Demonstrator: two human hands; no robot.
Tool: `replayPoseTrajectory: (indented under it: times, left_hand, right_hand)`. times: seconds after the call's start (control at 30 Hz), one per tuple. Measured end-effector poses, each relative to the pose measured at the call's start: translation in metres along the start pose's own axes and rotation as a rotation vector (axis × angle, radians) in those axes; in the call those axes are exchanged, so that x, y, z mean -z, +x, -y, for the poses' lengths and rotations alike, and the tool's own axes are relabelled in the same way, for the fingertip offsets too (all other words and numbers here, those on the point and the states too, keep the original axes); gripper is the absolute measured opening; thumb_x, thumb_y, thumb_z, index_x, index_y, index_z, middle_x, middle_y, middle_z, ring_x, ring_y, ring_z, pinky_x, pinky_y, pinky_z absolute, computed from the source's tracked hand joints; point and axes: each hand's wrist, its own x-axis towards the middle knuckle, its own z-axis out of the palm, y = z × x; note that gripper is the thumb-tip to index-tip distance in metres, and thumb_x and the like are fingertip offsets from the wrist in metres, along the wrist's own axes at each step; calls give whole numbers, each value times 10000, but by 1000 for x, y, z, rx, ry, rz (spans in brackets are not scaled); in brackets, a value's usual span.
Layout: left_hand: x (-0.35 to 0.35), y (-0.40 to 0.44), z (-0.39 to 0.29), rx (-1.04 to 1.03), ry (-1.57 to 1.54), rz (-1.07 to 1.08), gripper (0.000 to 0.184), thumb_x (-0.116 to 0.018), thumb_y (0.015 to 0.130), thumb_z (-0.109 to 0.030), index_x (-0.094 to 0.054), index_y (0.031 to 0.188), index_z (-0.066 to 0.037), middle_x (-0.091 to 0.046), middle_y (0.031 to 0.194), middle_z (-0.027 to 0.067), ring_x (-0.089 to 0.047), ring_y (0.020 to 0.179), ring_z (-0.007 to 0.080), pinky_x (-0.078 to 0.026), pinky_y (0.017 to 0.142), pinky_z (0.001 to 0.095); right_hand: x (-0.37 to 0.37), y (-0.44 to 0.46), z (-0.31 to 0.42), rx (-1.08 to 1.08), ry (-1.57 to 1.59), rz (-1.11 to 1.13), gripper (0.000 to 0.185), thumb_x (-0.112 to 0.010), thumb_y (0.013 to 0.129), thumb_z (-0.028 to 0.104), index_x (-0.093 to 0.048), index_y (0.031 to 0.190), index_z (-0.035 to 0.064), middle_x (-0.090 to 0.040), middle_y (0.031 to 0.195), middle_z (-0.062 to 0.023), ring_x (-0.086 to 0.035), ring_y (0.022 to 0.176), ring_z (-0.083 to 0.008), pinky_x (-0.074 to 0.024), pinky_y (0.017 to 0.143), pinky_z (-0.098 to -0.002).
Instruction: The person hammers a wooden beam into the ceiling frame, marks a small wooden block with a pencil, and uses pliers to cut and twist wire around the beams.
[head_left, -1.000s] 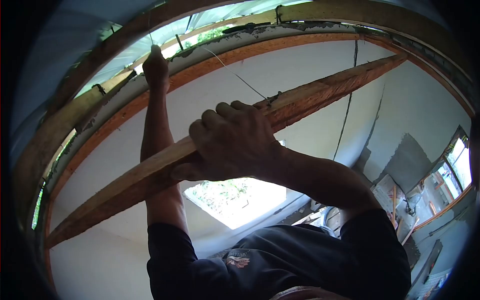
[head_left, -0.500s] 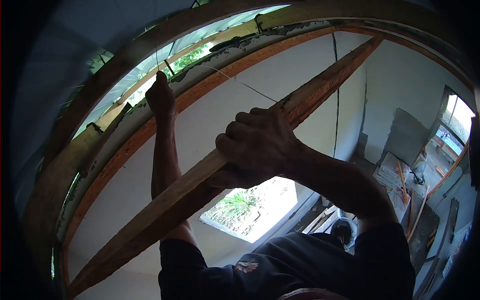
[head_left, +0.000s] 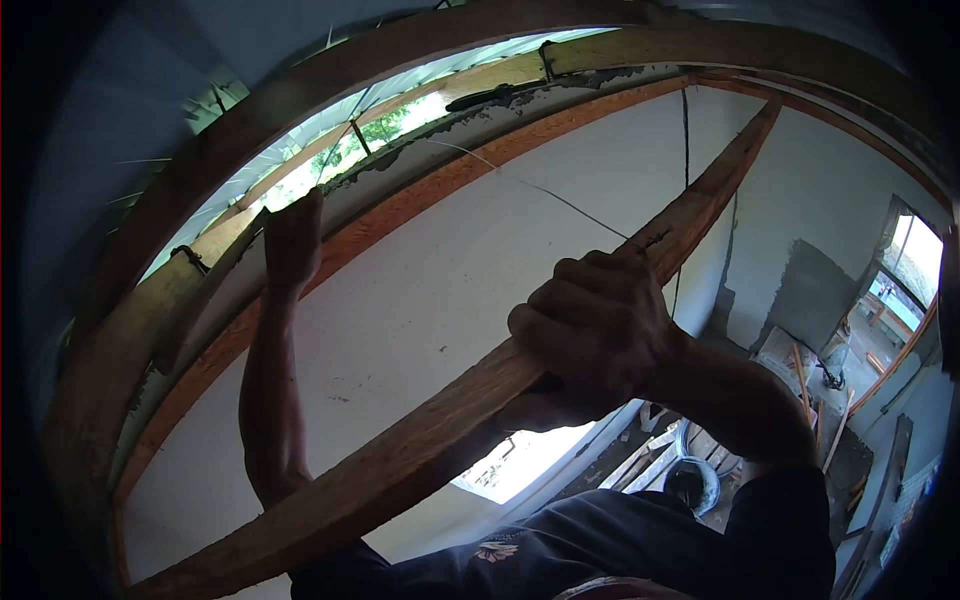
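My right hand (head_left: 595,325) is wrapped over a long, rough-sawn wooden beam (head_left: 400,440), which slants across the view from lower left to upper right. Just beyond its knuckles, a thin wire (head_left: 575,205) is fastened around the beam and runs up toward the top of the wall. High on the left, my left hand (head_left: 295,235) is closed in a fist by the wall's top edge, with a thin strand of wire rising from it into the bright gap. Its fingertips are in shadow.
An orange-brown board (head_left: 400,220) follows the top of the white wall (head_left: 400,330). Above it run a roof beam (head_left: 260,100) and metal roof sheets. A bucket (head_left: 695,485), planks and a window opening (head_left: 525,465) lie below; another window (head_left: 905,260) is at right.
My left hand has come down and left, drawing on the wire. The view has shifted, and the right hand with the beam appears farther right and lower.
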Motion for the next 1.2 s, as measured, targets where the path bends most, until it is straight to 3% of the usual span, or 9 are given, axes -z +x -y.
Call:
replayPoseTrajectory:
  times: [0.13,0.2,0.33,0.63,0.73,0.83,0.97,1.1,1.2]
  left_hand:
    - [6,-3,-14,454,-276,271,96,-490,889,-38,-500,978,-5,-447,649,122,-466,532,270,-345,470,380]
    - [8,-5,-32,134,-54,29,89,-497,866,-24,-493,954,-12,-413,615,114,-443,521,250,-335,461,387]
    - [16,14,-73,195,-66,-140,88,-485,868,-47,-425,804,-56,-398,554,107,-399,437,239,-316,423,371]
    - [-12,-3,-94,801,-481,-105,298,-429,962,-238,-520,798,-6,-505,587,105,-556,552,165,-406,530,358]
    - [-14,-3,-109,1167,-910,-315,495,-449,955,-404,-542,770,45,-547,628,141,-564,579,193,-408,557,360]
    - [-21,-12,-101,946,-621,-193,503,-448,953,-419,-544,779,44,-582,658,152,-602,620,207,-438,579,356]
    - [-22,-19,-93,538,-80,51,379,-469,957,-348,-566,912,16,-614,691,163,-644,663,240,-497,613,376]
    - [-35,-40,-100,30,256,-380,253,-545,921,-176,-555,1098,5,-637,872,136,-639,791,266,-524,665,378]
    - [-43,-48,-88,50,89,-271,266,-523,932,-182,-544,1113,13,-617,943,141,-622,850,248,-508,728,375]
  right_hand:
    - [-13,2,-4,-10,-10,30,594,-589,778,631,-571,682,45,-526,525,-39,-537,444,-148,-416,387,-301]
    - [-7,3,-6,-5,-27,58,583,-588,783,622,-572,682,47,-528,530,-43,-541,452,-150,-421,396,-306]
    - [-19,8,-11,-2,-43,-8,542,-596,786,596,-578,683,64,-531,539,-41,-537,453,-153,-430,401,-310]
    - [-1,-2,8,-210,-48,187,508,-631,727,577,-626,697,71,-593,657,-83,-599,691,-223,-494,687,-386]
    - [0,-27,28,-174,-118,-254,444,-721,683,428,-612,918,68,-586,874,-82,-575,847,-219,-492,763,-374]
    - [-5,-84,56,-404,-26,-476,367,-737,719,287,-605,967,51,-590,927,-84,-576,860,-202,-489,782,-354]
    - [-28,-149,49,-1313,615,-407,188,-618,838,163,-612,905,-12,-606,805,-69,-581,679,-126,-498,685,-287]
    - [-49,-170,40,-1377,1057,-541,187,-610,836,147,-624,903,-27,-605,759,-73,-578,644,-128,-500,636,-282]
    - [-58,-174,44,-1376,1201,-546,190,-600,852,136,-632,927,-36,-614,773,-80,-576,643,-125,-502,625,-278]
